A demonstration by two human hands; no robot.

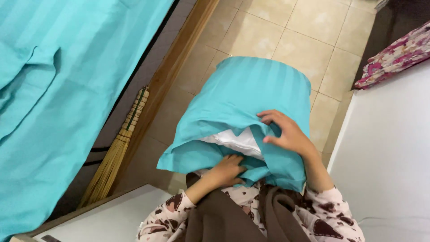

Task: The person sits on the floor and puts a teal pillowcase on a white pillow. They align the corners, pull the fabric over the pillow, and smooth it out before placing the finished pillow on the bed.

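Observation:
A pillow in a teal striped pillowcase (pixel 251 96) hangs upright in front of me over the tiled floor. Its open end faces me, and the white pillow (pixel 237 140) shows inside. My left hand (pixel 227 171) grips the lower edge of the case's opening. My right hand (pixel 286 132) presses on the teal fabric at the right side of the opening, fingers spread over it. My sleeves are pale with dark patches.
A bed with a teal sheet (pixel 53 89) fills the left, with a wooden frame (pixel 179 58). A straw broom (pixel 116 152) leans by it. White surfaces lie at right (pixel 385 148) and bottom left (pixel 116 219). A floral cloth (pixel 398 56) is at upper right.

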